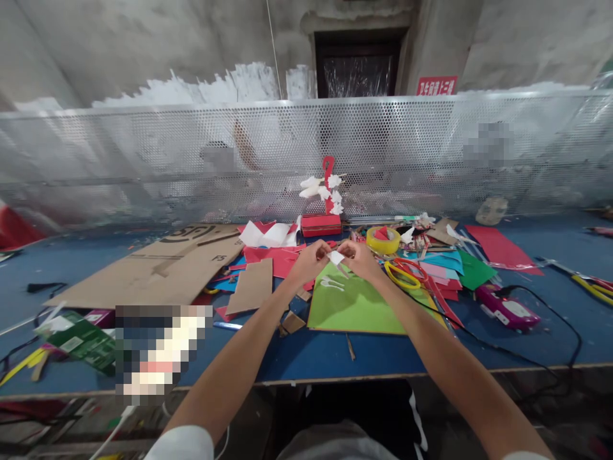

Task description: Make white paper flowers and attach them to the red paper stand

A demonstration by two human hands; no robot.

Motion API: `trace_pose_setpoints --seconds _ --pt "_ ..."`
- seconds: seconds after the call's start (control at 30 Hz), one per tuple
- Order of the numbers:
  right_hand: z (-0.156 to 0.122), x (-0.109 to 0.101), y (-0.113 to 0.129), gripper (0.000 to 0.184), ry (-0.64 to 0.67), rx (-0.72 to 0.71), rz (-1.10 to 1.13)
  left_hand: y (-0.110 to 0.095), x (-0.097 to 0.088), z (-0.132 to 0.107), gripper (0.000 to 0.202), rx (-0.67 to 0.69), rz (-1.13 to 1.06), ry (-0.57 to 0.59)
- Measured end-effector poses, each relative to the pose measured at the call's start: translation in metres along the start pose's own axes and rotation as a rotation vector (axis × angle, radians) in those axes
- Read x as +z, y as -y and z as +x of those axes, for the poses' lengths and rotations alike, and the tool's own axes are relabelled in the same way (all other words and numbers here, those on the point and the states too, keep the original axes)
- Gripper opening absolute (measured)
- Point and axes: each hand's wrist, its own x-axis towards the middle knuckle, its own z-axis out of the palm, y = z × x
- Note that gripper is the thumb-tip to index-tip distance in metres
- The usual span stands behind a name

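Between my two hands a small piece of white paper (336,257) is pinched by the fingertips. My left hand (310,260) grips its left side, and my right hand (360,259) closes on its right side. Just below lies a sheet of lime green paper (354,310) with small white paper cutouts (331,283) on it. Behind my hands stands a red paper craft (321,225) with a hooked upright and white paper flowers (334,182) on thin sticks.
Scissors with yellow and red handles (403,276) and a yellow tape roll (383,240) lie right of my hands. Flat cardboard (158,268) covers the left side. A purple device (508,308) with a black cable sits right. A perforated metal panel (407,153) rises behind.
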Motion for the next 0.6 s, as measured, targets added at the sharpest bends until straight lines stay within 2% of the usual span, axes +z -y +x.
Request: trace_pose_setpoints --seconds 0.13,0.23,0.4,0.6 --pt "0.000 -0.004 0.001 0.010 -0.070 0.021 -0.090 0.002 -0.003 -0.002 0.017 -0.047 0.252 -0.034" --pt "0.002 -0.012 -0.001 0.010 -0.129 0.035 -0.123 0.001 -0.011 -0.004 0.018 -0.094 0.383 -0.083" --pt "0.007 -0.035 -0.011 0.012 -0.260 0.059 -0.108 0.007 -0.030 -0.003 0.015 -0.173 0.399 -0.208" --pt "0.013 -0.060 -0.025 0.016 -0.358 0.077 -0.065 0.019 -0.041 0.001 0.008 -0.204 0.380 -0.240"
